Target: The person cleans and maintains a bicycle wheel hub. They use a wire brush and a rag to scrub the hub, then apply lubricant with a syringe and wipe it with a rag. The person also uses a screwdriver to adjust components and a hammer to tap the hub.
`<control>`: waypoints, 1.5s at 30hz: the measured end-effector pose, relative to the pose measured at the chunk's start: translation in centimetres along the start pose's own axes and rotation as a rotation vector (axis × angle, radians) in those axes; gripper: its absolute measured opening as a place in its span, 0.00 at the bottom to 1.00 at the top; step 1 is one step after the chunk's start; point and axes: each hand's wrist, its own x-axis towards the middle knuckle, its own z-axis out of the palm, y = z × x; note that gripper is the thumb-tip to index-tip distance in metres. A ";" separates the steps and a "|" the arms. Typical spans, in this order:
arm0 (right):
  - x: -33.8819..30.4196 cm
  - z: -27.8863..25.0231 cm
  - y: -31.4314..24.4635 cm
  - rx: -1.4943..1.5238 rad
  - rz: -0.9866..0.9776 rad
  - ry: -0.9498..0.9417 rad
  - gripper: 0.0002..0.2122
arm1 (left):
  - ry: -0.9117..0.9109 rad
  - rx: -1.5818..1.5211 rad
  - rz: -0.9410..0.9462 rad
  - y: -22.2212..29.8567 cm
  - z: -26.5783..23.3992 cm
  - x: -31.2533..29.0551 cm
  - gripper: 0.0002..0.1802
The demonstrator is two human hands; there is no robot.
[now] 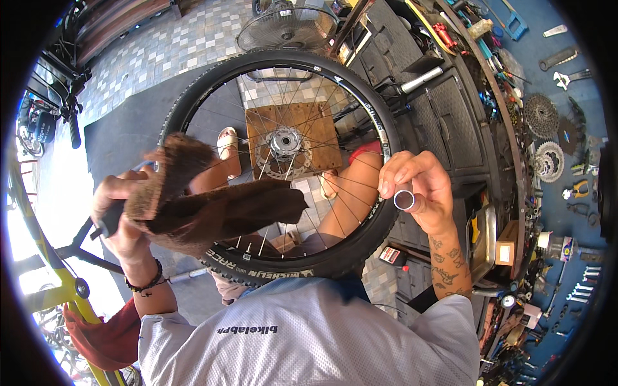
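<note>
My left hand (pixel 118 199) is closed around a brown rag (pixel 225 215), which hangs in folds over the near left part of a bicycle wheel (pixel 328 265). A dark piece (pixel 111 220) also shows in that hand; its kind is hard to make out. Between the fingers and thumb of my right hand (pixel 426 183) is a small round silver end cap (pixel 404 200), its dark round face showing. This hand is beside the wheel's right rim. The wheel leans against my body, with its silver hub (pixel 286 142) and disc rotor (pixel 267 164) in the middle.
A wooden stool top (pixel 327 125) shows beyond the spokes. A fan (pixel 286 29) stands farther off. Dark drawers (pixel 444 122) and a cluttered bench run along the right, beside a blue tool wall (pixel 579 48). A yellow bicycle frame (pixel 55 296) and red cloth (pixel 106 334) are at left.
</note>
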 end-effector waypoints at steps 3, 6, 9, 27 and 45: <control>0.1 -0.2 -0.2 0.018 -0.037 -0.039 0.16 | 0.058 -0.175 -0.003 0.8 -2.6 -0.3 0.36; -0.1 -0.4 -0.3 -0.016 -0.066 -0.068 0.17 | 0.199 -0.386 -0.003 2.4 -3.4 -0.6 0.39; 0.6 1.9 0.1 -0.069 0.054 0.067 0.18 | 0.374 -0.303 -0.071 3.8 -0.7 -0.1 0.39; -8.7 -10.9 -2.9 -0.389 0.304 1.196 0.25 | 0.307 0.565 -0.424 -5.4 -7.2 3.0 0.23; -8.1 -23.8 16.9 -0.513 0.162 1.031 0.26 | 0.617 0.562 -0.618 -12.2 -12.1 6.8 0.29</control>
